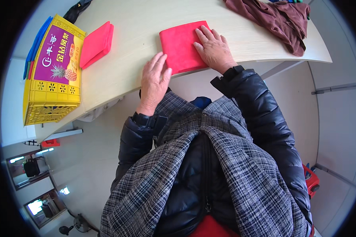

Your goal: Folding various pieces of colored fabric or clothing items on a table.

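A red cloth, folded into a flat rectangle, lies at the front edge of the pale table. Spread flat on its right side is my right hand, fingers stretched toward the far edge. My left hand is at the cloth's left front corner, fingers extended and apart from the thumb, holding nothing. Whether its fingertips touch the cloth or hover beside it I cannot tell. Another folded red cloth rests farther left, against a yellow plastic crate.
The yellow crate with a purple fruit label stands at the table's left end, blue cloth along its far side. A crumpled brown cloth hangs over the right part of the pale table. Something red stands low at right.
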`<action>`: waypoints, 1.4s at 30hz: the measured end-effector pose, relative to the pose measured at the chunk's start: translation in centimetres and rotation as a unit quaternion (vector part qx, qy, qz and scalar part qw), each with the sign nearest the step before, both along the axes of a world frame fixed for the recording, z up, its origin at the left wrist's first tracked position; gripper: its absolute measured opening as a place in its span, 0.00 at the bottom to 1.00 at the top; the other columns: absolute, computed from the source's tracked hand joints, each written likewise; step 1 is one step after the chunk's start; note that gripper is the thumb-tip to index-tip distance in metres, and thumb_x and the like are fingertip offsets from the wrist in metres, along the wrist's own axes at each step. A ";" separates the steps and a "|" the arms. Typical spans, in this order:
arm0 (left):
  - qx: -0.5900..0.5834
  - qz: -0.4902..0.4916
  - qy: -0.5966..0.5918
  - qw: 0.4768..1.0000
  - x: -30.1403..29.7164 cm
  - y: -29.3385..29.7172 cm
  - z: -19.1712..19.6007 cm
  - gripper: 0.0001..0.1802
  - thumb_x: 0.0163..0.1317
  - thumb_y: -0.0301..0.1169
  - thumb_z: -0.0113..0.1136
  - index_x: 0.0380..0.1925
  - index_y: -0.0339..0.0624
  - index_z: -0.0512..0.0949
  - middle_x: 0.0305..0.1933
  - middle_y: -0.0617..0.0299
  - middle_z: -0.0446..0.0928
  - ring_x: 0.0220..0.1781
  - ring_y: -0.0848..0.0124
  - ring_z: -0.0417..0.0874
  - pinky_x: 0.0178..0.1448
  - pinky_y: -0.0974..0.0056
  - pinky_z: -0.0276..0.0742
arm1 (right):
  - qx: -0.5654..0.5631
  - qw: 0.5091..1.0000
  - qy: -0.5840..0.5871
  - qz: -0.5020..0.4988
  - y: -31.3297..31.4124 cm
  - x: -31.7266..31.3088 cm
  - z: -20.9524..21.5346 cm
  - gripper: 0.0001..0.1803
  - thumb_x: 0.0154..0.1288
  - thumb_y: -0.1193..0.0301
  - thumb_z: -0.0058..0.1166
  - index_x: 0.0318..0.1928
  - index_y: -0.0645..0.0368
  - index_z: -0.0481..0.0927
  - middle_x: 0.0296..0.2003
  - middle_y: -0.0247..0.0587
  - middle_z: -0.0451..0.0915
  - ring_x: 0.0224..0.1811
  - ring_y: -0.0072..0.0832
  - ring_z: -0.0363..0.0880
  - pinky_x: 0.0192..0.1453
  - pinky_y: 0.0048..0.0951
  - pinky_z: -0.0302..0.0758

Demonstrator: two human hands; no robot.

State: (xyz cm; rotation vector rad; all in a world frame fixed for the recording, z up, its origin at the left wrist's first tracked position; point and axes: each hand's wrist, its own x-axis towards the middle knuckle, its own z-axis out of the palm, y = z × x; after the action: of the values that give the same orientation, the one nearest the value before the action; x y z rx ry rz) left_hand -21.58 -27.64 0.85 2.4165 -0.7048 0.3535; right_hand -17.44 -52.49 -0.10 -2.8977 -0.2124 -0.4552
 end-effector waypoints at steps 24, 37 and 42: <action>0.056 -0.025 -0.078 0.995 -1.7 -2.2 -1.3 0.31 0.57 0.23 0.68 0.64 0.37 0.74 0.69 0.50 0.73 0.73 0.53 0.72 0.74 0.52 0.70 | 0.013 0.996 0.002 0.092 6.5 -1.7 2.3 0.32 0.79 0.51 0.39 0.74 0.56 0.67 0.75 0.46 0.64 0.80 0.47 0.55 0.81 0.53 0.51; 0.033 -0.031 -0.121 0.992 -1.0 -2.6 0.3 0.22 0.60 0.21 0.64 0.56 0.37 0.79 0.63 0.51 0.79 0.66 0.52 0.79 0.68 0.53 0.75 | 0.008 0.998 -0.027 0.055 1.6 -0.5 0.6 0.33 0.78 0.50 0.41 0.74 0.56 0.65 0.75 0.46 0.63 0.80 0.45 0.54 0.82 0.52 0.49; -0.013 -0.060 -0.097 0.993 1.0 -1.4 1.3 0.17 0.64 0.22 0.61 0.54 0.37 0.80 0.61 0.52 0.80 0.63 0.51 0.81 0.66 0.54 0.77 | -0.068 0.998 0.013 0.005 0.7 -0.6 2.3 0.33 0.78 0.52 0.44 0.74 0.57 0.65 0.75 0.47 0.63 0.80 0.47 0.55 0.81 0.52 0.51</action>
State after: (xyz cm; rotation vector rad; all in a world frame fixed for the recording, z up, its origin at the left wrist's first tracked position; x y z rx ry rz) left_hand -20.62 -28.99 2.18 2.3222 -0.9198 0.5490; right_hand -18.07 -51.75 2.20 -3.0328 -0.2646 -0.4151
